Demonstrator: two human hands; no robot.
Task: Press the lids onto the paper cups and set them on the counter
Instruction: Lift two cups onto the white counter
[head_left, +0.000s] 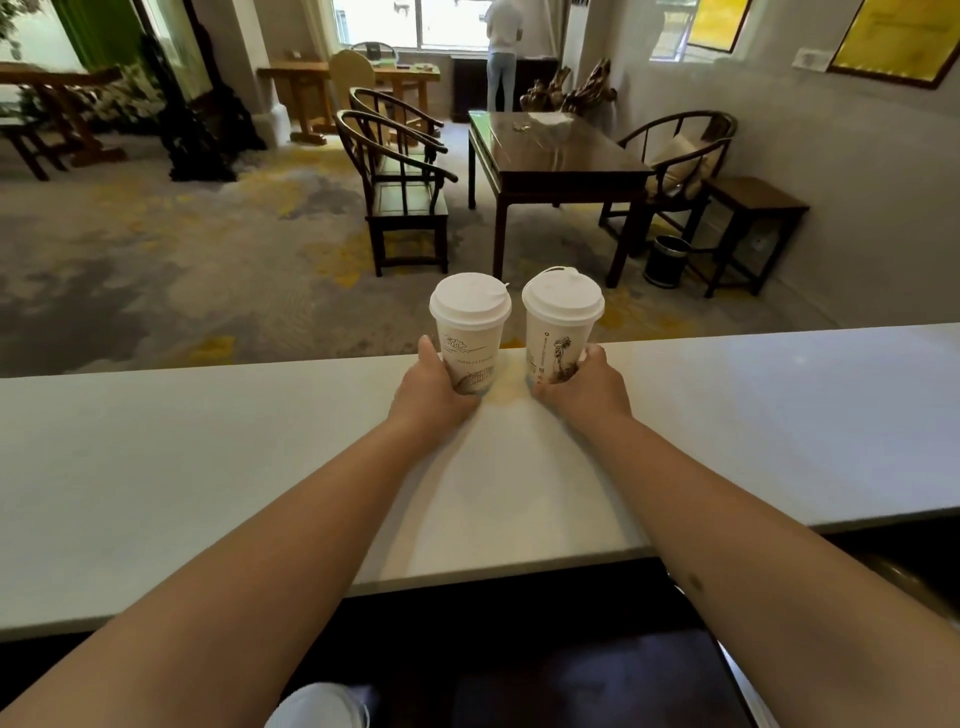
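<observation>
Two lidded paper cups stand upright, side by side and apart, near the far edge of the white surface (208, 467). The left hand (434, 387) curls its grip round the left cup (470, 338); the right hand (584, 384) likewise grips the right cup (558, 338). White lids (470, 301) hide the contents.

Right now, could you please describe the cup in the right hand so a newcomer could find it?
On the white counter, two lidded paper cups stand near the far edge. It is the right cup, gripped by the right hand; it alone shows a dark tree drawing.
</observation>
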